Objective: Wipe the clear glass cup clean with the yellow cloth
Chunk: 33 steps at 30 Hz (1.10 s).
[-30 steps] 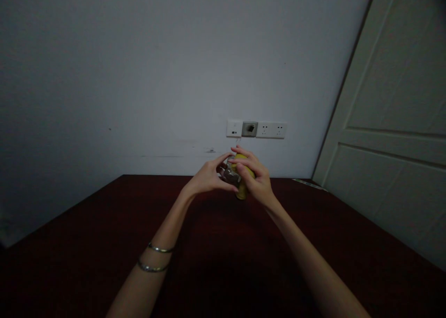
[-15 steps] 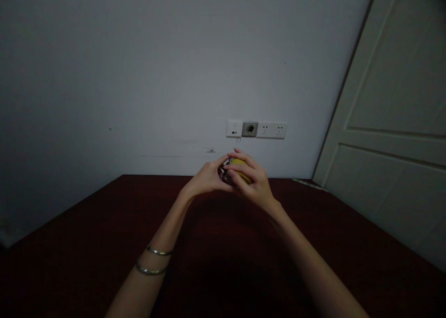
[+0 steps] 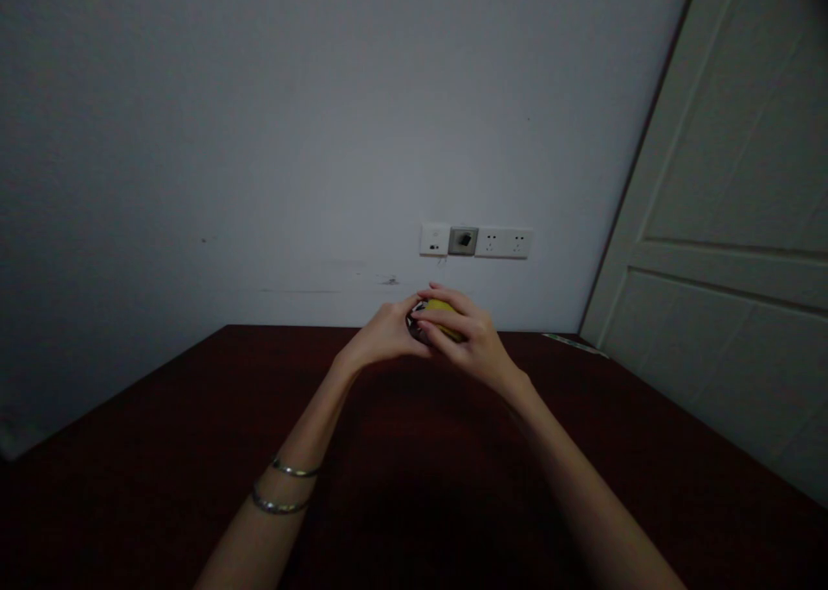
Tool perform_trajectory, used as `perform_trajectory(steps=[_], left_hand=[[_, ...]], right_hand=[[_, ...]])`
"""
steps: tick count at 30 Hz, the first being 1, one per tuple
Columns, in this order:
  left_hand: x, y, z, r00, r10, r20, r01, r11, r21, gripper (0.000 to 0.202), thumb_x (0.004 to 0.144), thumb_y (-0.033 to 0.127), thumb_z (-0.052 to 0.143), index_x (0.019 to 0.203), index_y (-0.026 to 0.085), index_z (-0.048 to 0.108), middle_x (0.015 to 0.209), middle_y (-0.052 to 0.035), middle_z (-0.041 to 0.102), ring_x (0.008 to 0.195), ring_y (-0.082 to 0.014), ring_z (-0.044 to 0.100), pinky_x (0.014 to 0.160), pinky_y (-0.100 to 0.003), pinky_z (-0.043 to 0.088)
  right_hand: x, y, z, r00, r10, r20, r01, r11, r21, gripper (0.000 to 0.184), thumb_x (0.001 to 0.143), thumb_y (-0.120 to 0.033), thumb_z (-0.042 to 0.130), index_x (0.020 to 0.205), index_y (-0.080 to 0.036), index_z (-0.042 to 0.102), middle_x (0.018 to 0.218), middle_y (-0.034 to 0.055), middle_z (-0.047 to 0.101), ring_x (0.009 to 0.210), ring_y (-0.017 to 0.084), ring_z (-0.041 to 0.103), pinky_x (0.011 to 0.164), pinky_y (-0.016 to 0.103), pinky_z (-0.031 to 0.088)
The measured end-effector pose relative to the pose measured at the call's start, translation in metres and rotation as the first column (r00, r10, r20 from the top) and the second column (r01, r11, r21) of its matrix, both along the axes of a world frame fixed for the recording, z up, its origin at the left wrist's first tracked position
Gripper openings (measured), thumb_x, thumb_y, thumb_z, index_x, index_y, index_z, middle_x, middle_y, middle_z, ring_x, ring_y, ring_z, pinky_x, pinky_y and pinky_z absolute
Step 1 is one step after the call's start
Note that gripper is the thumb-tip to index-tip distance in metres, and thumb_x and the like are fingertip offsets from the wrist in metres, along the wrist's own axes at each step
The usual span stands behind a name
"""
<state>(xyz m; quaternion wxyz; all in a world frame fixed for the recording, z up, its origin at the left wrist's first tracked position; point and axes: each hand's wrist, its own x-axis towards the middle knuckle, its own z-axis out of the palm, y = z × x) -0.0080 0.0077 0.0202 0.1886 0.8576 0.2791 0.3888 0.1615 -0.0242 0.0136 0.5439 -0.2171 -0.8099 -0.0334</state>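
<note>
Both my hands are raised together above the far middle of a dark red table (image 3: 161,452). My right hand (image 3: 469,340) curls its fingers round a small yellow object (image 3: 441,307), most of which is hidden. My left hand (image 3: 385,335) meets it from the left, fingers pinched on a shiny, clear or metallic part (image 3: 414,324) at the yellow object's left end. Two thin metal bangles (image 3: 285,485) sit on my left forearm.
A pale wall stands behind the table with a row of wall sockets (image 3: 476,241) just above my hands. A white panelled door (image 3: 730,254) fills the right side. A thin flat strip (image 3: 573,341) lies at the table's far right corner.
The yellow object has turned from upright to lying mostly hidden in my right hand. Both hands have closed more tightly together and dropped slightly.
</note>
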Motion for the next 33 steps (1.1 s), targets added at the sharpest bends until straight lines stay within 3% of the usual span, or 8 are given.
perform_trajectory(steps=[3, 9, 12, 20, 27, 33], left_hand=[[-0.001, 0.001, -0.001, 1.000, 0.009, 0.012, -0.009, 1.000, 0.004, 0.063, 0.062, 0.026, 0.074, 0.121, 0.016, 0.055, 0.091, -0.0039, 0.068, 0.079, -0.0183, 0.063, 0.071, -0.029, 0.050], [0.000, -0.004, 0.002, 0.998, -0.025, 0.054, 0.027, 0.999, -0.040, 0.086, 0.055, 0.036, 0.083, 0.132, 0.019, 0.048, 0.112, -0.0084, 0.065, 0.095, -0.0229, 0.062, 0.084, -0.036, 0.050], [0.000, -0.004, 0.003, 0.996, -0.056, 0.074, 0.060, 0.996, -0.059, 0.090, 0.050, 0.037, 0.086, 0.130, 0.017, 0.050, 0.117, -0.0098, 0.063, 0.103, -0.0249, 0.059, 0.092, -0.039, 0.047], [0.002, 0.002, 0.001, 0.934, -0.211, 0.290, 0.279, 0.935, -0.219, 0.077, 0.052, 0.029, 0.085, 0.122, 0.014, 0.056, 0.116, -0.0124, 0.064, 0.101, -0.0234, 0.061, 0.092, -0.040, 0.047], [0.003, -0.001, 0.003, 0.920, -0.238, 0.312, 0.329, 0.901, -0.283, 0.080, 0.046, 0.024, 0.087, 0.120, 0.014, 0.057, 0.118, -0.0125, 0.063, 0.104, -0.0275, 0.060, 0.092, -0.043, 0.047], [0.002, -0.002, 0.004, 0.930, -0.199, 0.309, 0.295, 0.906, -0.303, 0.081, 0.043, 0.024, 0.088, 0.117, 0.012, 0.058, 0.112, -0.0121, 0.065, 0.099, -0.0255, 0.061, 0.088, -0.040, 0.048]], right_hand=[[-0.004, -0.001, -0.002, 0.999, 0.003, 0.043, -0.005, 0.999, 0.053, 0.022, 0.084, -0.024, 0.060, 0.102, -0.030, 0.071, 0.122, 0.0050, 0.063, 0.126, 0.024, 0.050, 0.104, 0.051, 0.042], [-0.011, 0.007, -0.005, 0.939, 0.022, -0.344, -0.047, 0.997, -0.064, 0.018, 0.087, -0.028, 0.056, 0.098, -0.030, 0.071, 0.118, 0.0042, 0.066, 0.114, 0.020, 0.059, 0.101, 0.046, 0.045], [-0.011, 0.008, -0.005, 0.902, 0.037, -0.431, -0.091, 0.990, -0.105, 0.018, 0.088, -0.031, 0.054, 0.096, -0.030, 0.071, 0.115, 0.0038, 0.067, 0.109, 0.019, 0.061, 0.098, 0.044, 0.047], [-0.016, -0.008, -0.002, 0.951, 0.076, -0.299, -0.075, 0.997, 0.015, 0.019, 0.087, -0.025, 0.057, 0.100, -0.032, 0.069, 0.125, 0.0025, 0.061, 0.126, 0.021, 0.050, 0.107, 0.048, 0.038], [-0.013, 0.004, -0.004, 0.887, 0.049, -0.460, -0.094, 0.993, -0.076, 0.018, 0.089, -0.031, 0.053, 0.097, -0.029, 0.069, 0.114, 0.0043, 0.067, 0.109, 0.019, 0.060, 0.098, 0.043, 0.046], [-0.012, 0.005, -0.005, 0.896, 0.048, -0.441, -0.102, 0.990, -0.099, 0.020, 0.090, -0.035, 0.052, 0.100, -0.028, 0.068, 0.116, 0.0045, 0.066, 0.111, 0.019, 0.059, 0.100, 0.044, 0.043]])
